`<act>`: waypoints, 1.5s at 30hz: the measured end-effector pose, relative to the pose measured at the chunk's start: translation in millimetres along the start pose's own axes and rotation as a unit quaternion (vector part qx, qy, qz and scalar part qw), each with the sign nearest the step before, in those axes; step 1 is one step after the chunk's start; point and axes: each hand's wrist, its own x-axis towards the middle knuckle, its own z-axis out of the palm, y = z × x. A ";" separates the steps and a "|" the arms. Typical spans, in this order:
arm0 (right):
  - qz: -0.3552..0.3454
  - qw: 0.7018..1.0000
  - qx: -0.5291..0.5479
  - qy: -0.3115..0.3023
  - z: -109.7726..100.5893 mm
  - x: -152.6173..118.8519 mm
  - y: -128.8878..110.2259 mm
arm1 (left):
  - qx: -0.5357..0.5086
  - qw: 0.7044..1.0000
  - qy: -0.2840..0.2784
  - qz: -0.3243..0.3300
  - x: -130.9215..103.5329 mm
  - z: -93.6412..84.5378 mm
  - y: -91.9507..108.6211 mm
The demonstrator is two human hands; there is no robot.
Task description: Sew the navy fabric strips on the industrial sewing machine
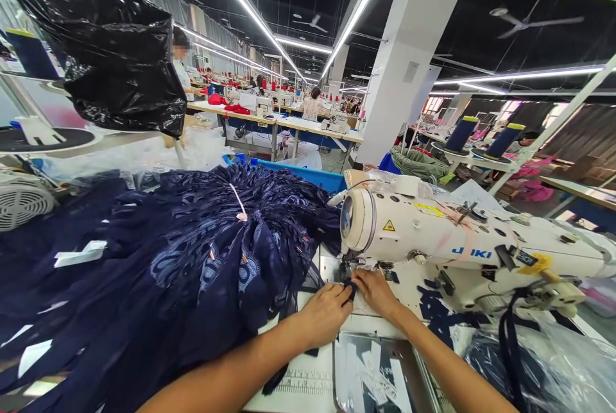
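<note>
Just in front of the presser foot (pixel 344 270) of a white sewing machine (pixel 409 224), my two hands come close together. My left hand (pixel 329 311) pinches a small piece of dark navy fabric (pixel 351 286) from the left. My right hand (pixel 376 291) has its fingers closed on the same fabric from the right. The fingers hide most of the piece. To the left lies a large heap of navy garments (pixel 192 265) with light blue patterns, tied in the middle with a pale strip (pixel 239 204).
A metal tray (pixel 338 362) with white labels (pixel 378 374) sits below my hands. Navy scraps (pixel 436 313) and a clear plastic bag (pixel 553 362) lie at the right. A black plastic bag (pixel 115 54) hangs at upper left. Thread cones (pixel 462 134) stand behind the machine; people work farther back.
</note>
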 end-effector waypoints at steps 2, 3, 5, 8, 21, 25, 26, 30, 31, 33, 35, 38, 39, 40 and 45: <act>0.011 1.000 0.014 -0.008 1.8 2.2 3.6 | 0.002 1.000 -0.008 0.000 1.6 -0.2 -0.8; 0.017 1.000 0.021 -0.012 2.7 3.2 5.3 | 0.003 1.000 -0.012 -0.001 2.3 -0.3 -1.1; 0.028 0.999 0.032 -0.020 3.8 4.2 8.1 | 0.003 1.000 -0.019 -0.003 3.2 -0.5 -1.6; 0.037 0.998 0.041 -0.026 3.7 3.8 11.3 | 0.001 1.000 -0.026 -0.007 3.8 -2.0 -1.6; 0.005 0.998 0.059 -0.026 0.5 -1.4 4.5 | -0.013 1.000 -0.016 -0.018 5.6 -3.4 -2.0; -0.028 0.997 0.066 0.001 -1.2 -6.1 4.0 | -0.036 0.999 -0.009 -0.027 4.6 1.7 -2.5; -0.043 0.997 0.067 0.011 -2.5 -7.8 4.0 | -0.042 0.999 -0.009 -0.030 4.4 2.9 -2.8; -0.136 0.990 0.027 0.024 -10.1 -15.6 2.4 | -0.054 0.998 0.003 -0.030 4.7 6.8 -3.7; -0.156 0.987 0.009 0.026 -11.9 -17.5 1.7 | -0.052 0.998 0.009 -0.028 5.0 7.5 -3.6; -0.179 0.983 -0.024 0.041 -14.6 -20.5 0.2 | -0.045 0.998 0.025 -0.027 5.5 8.8 -3.2; -0.187 0.980 -0.043 0.055 -16.3 -22.0 -0.8 | -0.040 0.998 0.040 -0.030 5.8 10.4 -2.8; -0.195 0.978 -0.048 0.060 -17.7 -21.8 -0.9 | -0.043 0.997 0.052 -0.031 5.6 13.5 -2.9; -0.199 0.977 -0.048 0.060 -18.1 -21.4 -0.8 | -0.045 0.997 0.054 -0.030 5.5 14.6 -3.1; -0.203 0.976 -0.049 0.059 -18.4 -21.0 -0.7 | -0.046 0.997 0.055 -0.029 5.5 15.5 -3.4; -0.214 0.972 -0.091 0.047 -18.7 -20.0 -3.3 | -0.035 0.998 0.053 -0.030 6.4 14.8 -3.0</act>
